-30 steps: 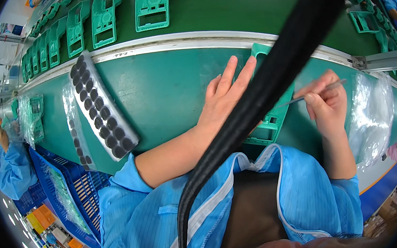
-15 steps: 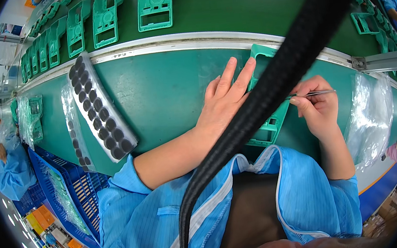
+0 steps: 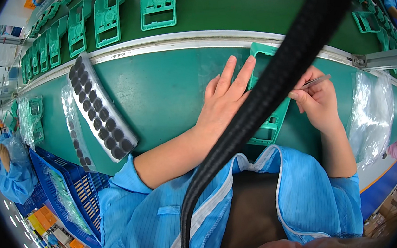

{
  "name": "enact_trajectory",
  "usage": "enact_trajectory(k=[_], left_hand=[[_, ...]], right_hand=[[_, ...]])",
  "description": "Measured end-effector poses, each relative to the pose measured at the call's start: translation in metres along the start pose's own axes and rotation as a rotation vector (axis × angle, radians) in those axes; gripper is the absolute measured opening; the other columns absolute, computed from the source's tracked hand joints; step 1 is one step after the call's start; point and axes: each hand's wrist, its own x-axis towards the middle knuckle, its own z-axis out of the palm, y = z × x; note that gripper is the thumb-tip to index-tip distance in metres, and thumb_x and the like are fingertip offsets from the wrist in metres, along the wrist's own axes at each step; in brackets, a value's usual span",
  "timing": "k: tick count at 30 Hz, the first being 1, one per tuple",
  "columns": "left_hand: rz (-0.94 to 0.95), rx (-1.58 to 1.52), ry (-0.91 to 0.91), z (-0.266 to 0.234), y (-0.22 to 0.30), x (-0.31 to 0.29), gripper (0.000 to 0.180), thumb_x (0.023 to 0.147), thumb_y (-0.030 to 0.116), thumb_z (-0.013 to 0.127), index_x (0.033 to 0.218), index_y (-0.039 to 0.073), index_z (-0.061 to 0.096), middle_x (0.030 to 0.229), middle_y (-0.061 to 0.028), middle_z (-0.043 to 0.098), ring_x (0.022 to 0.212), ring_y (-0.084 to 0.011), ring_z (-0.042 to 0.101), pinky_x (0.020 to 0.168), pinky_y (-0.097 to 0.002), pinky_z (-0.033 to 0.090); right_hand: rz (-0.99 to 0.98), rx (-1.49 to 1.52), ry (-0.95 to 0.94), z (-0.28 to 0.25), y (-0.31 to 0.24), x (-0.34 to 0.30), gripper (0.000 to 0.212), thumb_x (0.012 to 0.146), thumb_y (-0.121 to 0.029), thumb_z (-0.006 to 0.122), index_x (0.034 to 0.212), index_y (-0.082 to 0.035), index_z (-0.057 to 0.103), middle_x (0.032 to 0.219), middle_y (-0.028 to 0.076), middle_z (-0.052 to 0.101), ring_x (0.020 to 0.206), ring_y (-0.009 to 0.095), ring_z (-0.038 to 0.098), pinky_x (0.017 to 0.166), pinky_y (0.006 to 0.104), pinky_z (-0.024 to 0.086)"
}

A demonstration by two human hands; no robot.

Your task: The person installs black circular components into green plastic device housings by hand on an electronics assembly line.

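A green plastic housing (image 3: 274, 119) lies on the green work surface in front of me, its middle hidden behind a thick black braided cord (image 3: 259, 100). My left hand (image 3: 220, 100) lies at the housing's left edge with its fingers stretched out and apart; its thumb is hidden. Over the housing's right side, my right hand (image 3: 319, 99) pinches thin metal tweezers (image 3: 317, 81). Their tips are covered by the cord, so I cannot tell what they touch. Left of my left hand lies a pale sheet of round black pads (image 3: 100, 112).
Beyond a metal rail (image 3: 166, 45), a conveyor belt (image 3: 224, 5) carries several green housings (image 3: 106, 17). Clear plastic bags (image 3: 371, 115) lie at the right. A blue crate (image 3: 77, 190) stands at lower left. Co-workers in blue sit at the left and far right.
My right hand has shifted slightly up, and the tweezers have tilted with their rear end higher. Housings on the conveyor have moved a little to the right. My left hand stays in place.
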Motion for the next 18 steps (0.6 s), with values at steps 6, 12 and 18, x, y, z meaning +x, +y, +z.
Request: enact_trajectory(k=[6, 12, 18], left_hand=[[-0.017, -0.120, 0.001, -0.005, 0.001, 0.000, 0.050, 0.065, 0.017, 0.077, 0.111, 0.015, 0.058, 0.149, -0.0166, 0.017, 0.135, -0.0424, 0.015, 0.094, -0.0552, 0.030], [0.019, -0.124, 0.052, -0.003, 0.005, 0.001, 0.033, 0.068, 0.016, 0.074, 0.099, 0.016, 0.062, 0.147, -0.0185, 0.020, 0.134, -0.0447, 0.015, 0.094, -0.0549, 0.029], [-0.002, -0.117, 0.107, -0.002, 0.006, 0.008, 0.012, 0.068, 0.013, 0.071, 0.078, 0.014, 0.064, 0.144, -0.0194, 0.028, 0.133, -0.0448, 0.019, 0.093, -0.0535, 0.030]], right_hand=[[-0.064, 0.054, 0.001, 0.001, 0.005, -0.004, 0.011, 0.082, -0.001, 0.063, 0.079, -0.001, 0.053, 0.079, 0.011, 0.064, 0.054, 0.006, 0.051, 0.046, 0.0177, 0.040], [-0.248, -0.003, -0.047, 0.004, 0.011, -0.015, 0.012, 0.081, 0.000, 0.064, 0.078, -0.003, 0.053, 0.079, 0.014, 0.065, 0.066, 0.014, 0.062, 0.053, 0.0237, 0.048], [-0.549, -0.294, -0.072, 0.004, 0.002, -0.015, 0.013, 0.074, 0.001, 0.068, 0.074, -0.005, 0.056, 0.077, 0.013, 0.066, 0.066, 0.019, 0.064, 0.054, 0.0266, 0.049]])
